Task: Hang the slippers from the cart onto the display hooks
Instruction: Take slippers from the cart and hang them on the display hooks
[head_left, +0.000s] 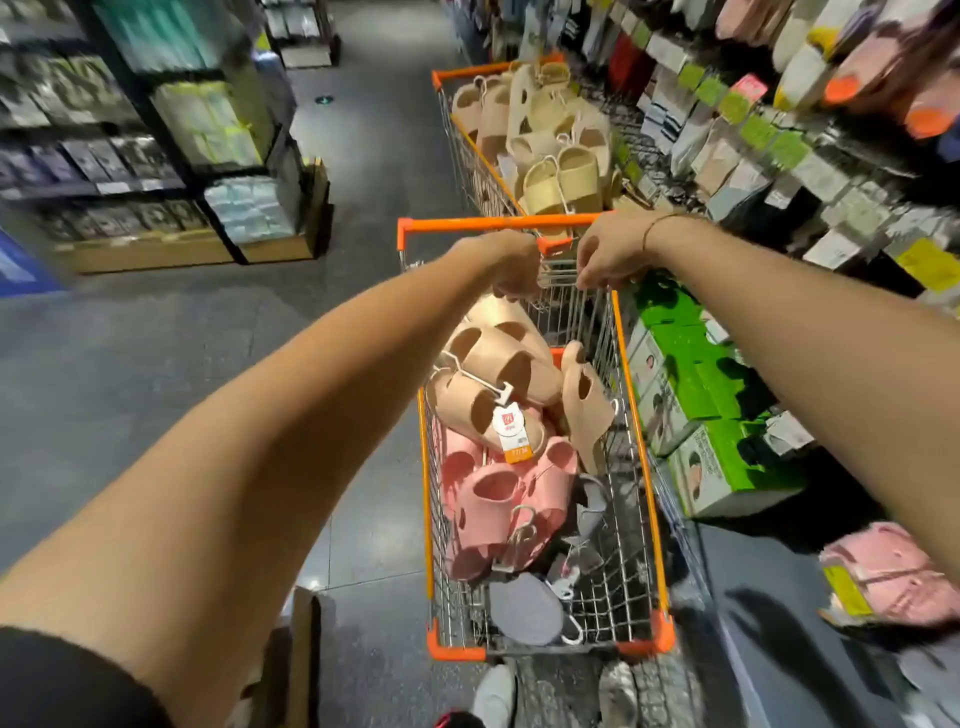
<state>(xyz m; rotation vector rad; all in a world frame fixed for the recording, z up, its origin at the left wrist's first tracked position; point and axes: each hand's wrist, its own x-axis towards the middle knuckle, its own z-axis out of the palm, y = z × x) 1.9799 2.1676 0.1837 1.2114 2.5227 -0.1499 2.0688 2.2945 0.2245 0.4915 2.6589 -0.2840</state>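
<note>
Ahead, hands (511, 265) on cart (636, 415) edge, aisle (208, 338) leftward

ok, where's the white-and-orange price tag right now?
Head view, centre: the white-and-orange price tag lies in the near orange-rimmed wire cart, on the beige slippers, above the pink slippers.

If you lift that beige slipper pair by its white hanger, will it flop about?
The beige slipper pair looks thick, moulded, probably stiff and light. Clipped on a thin white hanger, it would likely swing. Neighbouring pink slippers might snag.
</note>
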